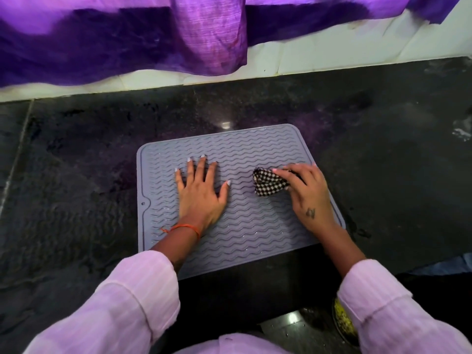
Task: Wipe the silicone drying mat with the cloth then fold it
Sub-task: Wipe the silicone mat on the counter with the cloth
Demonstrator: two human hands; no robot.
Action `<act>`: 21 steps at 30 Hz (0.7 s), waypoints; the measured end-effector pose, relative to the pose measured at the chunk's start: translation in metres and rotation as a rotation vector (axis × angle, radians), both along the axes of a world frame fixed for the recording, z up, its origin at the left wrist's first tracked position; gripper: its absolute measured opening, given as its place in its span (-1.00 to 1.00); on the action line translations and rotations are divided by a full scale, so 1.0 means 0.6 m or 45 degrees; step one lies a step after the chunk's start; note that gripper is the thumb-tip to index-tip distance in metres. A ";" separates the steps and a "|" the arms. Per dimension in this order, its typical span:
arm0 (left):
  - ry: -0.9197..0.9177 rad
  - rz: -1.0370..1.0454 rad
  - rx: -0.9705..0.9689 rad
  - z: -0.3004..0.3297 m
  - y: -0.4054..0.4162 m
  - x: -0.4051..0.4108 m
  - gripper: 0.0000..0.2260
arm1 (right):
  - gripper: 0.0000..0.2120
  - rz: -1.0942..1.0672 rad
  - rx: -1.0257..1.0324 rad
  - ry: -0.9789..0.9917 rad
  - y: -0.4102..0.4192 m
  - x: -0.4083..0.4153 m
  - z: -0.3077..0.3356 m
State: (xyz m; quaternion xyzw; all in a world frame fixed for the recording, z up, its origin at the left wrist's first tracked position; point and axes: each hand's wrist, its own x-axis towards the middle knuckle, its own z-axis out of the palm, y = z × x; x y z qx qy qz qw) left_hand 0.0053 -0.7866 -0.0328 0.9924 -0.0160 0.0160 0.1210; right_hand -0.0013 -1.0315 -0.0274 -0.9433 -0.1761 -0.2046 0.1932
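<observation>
Dark polished stone forms the countertop [76, 175], which fills the middle of the head view, with a pale tiled wall strip [332, 54] behind it and purple fabric [115, 42] hanging across the top of the frame. Just below the centre lies the silicone drying mat [245, 226], grey, ridged with wavy lines and spread flat, its near edge reaching the counter's front lip. On the mat's left half the left hand [201, 192] rests palm down with fingers straight and spread, gripping nothing; it seems placed there to pin the mat so it does not slide under the rubbing. On the right half the right hand [306, 192] has its fingers curled over a bunched black-and-white checked cloth [268, 182], pressing it onto the ridges; bunching probably gives a firm pad that reaches into the grooves. Small glints on the ridges suggest moisture, though that is uncertain. Pink sleeves [115, 302] fill the lower corners. Judging by the flat mat, wiping is under way and folding is not yet begun.
</observation>
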 end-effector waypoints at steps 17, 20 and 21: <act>-0.037 0.011 -0.011 -0.005 0.000 0.002 -0.41 | -0.63 -0.008 -0.016 0.010 0.036 0.149 -0.011; -0.054 0.010 -0.021 -0.006 -0.001 0.001 -0.40 | -0.60 -0.016 -0.040 0.060 0.046 0.162 -0.022; -0.060 0.014 -0.022 -0.006 -0.001 0.001 -0.40 | -0.61 0.001 -0.035 0.078 0.045 0.169 -0.017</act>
